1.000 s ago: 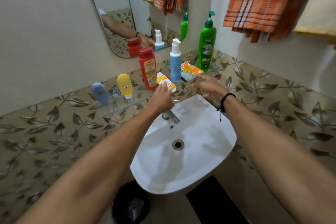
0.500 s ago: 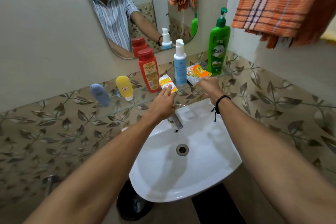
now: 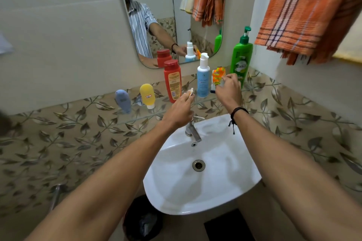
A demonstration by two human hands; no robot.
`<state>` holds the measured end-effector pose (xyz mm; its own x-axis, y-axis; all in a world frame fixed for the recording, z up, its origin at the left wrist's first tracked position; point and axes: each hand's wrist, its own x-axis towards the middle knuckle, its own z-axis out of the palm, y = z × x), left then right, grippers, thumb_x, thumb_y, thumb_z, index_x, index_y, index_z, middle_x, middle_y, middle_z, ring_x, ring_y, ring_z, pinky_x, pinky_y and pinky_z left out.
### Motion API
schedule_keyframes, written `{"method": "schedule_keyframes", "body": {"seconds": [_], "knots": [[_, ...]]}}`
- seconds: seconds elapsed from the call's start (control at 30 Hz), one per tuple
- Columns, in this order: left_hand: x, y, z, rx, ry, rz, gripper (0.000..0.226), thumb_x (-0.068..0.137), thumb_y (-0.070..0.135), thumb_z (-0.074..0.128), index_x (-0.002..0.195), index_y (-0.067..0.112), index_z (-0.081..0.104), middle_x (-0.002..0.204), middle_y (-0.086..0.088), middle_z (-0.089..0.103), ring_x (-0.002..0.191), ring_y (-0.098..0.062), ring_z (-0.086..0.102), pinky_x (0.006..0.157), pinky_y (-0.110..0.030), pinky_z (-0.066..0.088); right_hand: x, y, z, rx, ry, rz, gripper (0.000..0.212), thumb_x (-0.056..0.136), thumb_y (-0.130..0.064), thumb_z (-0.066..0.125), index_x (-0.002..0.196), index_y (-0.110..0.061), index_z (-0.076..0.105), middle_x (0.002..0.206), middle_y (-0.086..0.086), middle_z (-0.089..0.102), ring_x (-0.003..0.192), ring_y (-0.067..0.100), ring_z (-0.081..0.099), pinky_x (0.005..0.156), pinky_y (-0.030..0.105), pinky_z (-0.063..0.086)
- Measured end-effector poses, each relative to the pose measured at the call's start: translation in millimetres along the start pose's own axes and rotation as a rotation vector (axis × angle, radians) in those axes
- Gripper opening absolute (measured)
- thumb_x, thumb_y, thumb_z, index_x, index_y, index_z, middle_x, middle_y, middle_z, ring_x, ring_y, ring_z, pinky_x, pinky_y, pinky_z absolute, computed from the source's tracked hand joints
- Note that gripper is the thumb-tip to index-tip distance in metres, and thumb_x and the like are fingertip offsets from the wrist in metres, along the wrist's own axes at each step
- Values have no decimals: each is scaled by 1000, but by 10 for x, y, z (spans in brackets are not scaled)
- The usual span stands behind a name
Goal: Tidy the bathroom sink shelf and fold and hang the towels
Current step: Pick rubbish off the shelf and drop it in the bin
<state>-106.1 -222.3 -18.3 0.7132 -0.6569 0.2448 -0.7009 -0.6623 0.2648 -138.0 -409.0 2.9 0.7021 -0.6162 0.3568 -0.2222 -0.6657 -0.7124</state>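
Note:
On the glass shelf (image 3: pixel 141 118) above the sink stand a grey-blue tube (image 3: pixel 123 100), a yellow tube (image 3: pixel 147 98), a red bottle (image 3: pixel 172 80), a blue pump bottle (image 3: pixel 203 80) and a green pump bottle (image 3: pixel 241 60). My left hand (image 3: pixel 179 110) pinches a small yellow-white sachet (image 3: pixel 190 92), lifted on edge beside the red bottle. My right hand (image 3: pixel 229 89) pinches an orange sachet (image 3: pixel 218 75), raised upright between the blue and green bottles. An orange checked towel (image 3: pixel 305 11) hangs on the right wall.
A white sink (image 3: pixel 201 178) with a steel tap (image 3: pixel 193 133) lies under my hands. The mirror (image 3: pixel 170 11) behind the shelf reflects the bottles and a person. A cream towel (image 3: pixel 350 45) hangs at far right. A black bin (image 3: pixel 143 219) stands under the sink.
Both sachets lay flat on the shelf under my fingers; now each hand has pinched one and lifted it up on edge. The view has tilted upward.

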Motion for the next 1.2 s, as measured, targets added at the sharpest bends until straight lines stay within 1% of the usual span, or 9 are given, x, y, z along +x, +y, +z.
{"method": "schedule_keyframes", "body": {"seconds": [0.1, 0.27, 0.4, 0.53, 0.67, 0.8, 0.93, 1.03, 1.2], "knots": [[-163, 41, -182, -18, 19, 22, 69, 97, 12, 57, 159, 13, 26, 165, -7, 30, 147, -25, 34, 114, -40, 38, -204, -88, -117, -78, 87, -6, 34, 93, -15, 56, 125, -8, 65, 129, 7, 51, 115, 32, 52, 91, 42, 49], [-639, -5, -431, -34, 76, 90, 65, 97, 8, 56, 157, 11, 33, 161, -6, 38, 141, -27, 44, 113, -41, 39, -770, -290, -189, -155, 257, 33, 35, 93, -13, 49, 119, -13, 72, 123, 8, 59, 115, 33, 50, 98, 45, 38], [-1138, -246, -550, -9, 95, 116, 55, 96, 7, 55, 150, 11, 46, 145, -11, 58, 124, -32, 57, 101, -43, 47, -1308, -489, -55, -169, 239, 19, 28, 97, -16, 49, 107, -10, 74, 115, 11, 62, 109, 35, 53, 94, 43, 39], [-1638, -698, -576, 18, 103, 74, 40, 97, 3, 51, 134, 14, 59, 115, -15, 71, 101, -34, 66, 85, -45, 56, -1768, -680, 197, -105, 143, 23, 24, 98, -13, 52, 102, -3, 73, 110, 14, 61, 100, 36, 59, 78, 40, 46], [-2025, -1195, -525, 18, 57, -39, 28, 96, 10, 58, 117, 23, 70, 108, -8, 74, 97, -27, 69, 81, -39, 56, -2112, -885, 456, -96, 26, 18, 25, 96, -8, 50, 98, -5, 75, 125, 15, 61, 106, 38, 61, 82, 41, 51], [-2405, -1550, -442, 2, -8, -159, 22, 100, 24, 57, 112, 19, 75, 103, -7, 76, 96, -26, 69, 85, -36, 52, -2381, -994, 833, -126, -120, -25, 24, 93, -9, 55, 95, -14, 79, 115, 10, 64, 98, 34, 64, 77, 41, 56], [-2714, -1830, -341, -7, -89, -296, 24, 91, 14, 57, 106, 16, 76, 103, -11, 75, 98, -32, 68, 73, -32, 41, -2670, -996, 1271, -113, -287, -6, 24, 91, -5, 54, 95, -14, 76, 114, 6, 61, 95, 32, 64, 67, 33, 43], [-2869, -1997, -227, -10, -144, -413, 30, 94, 13, 53, 117, 11, 73, 113, -18, 72, 105, -37, 66, 81, -36, 47, -2852, -965, 1625, -93, -401, 1, 25, 91, -5, 51, 95, -13, 75, 109, 9, 60, 92, 35, 63, 68, 32, 38], [-2988, -2302, 120, -17, -253, -597, 34, 95, 16, 53, 123, 13, 71, 122, -23, 69, 113, -41, 63, 89, -39, 49, -3050, -897, 2192, -41, -580, 23, 27, 92, -7, 51, 103, -13, 75, 117, 12, 62, 103, 37, 63, 84, 40, 51]]}}
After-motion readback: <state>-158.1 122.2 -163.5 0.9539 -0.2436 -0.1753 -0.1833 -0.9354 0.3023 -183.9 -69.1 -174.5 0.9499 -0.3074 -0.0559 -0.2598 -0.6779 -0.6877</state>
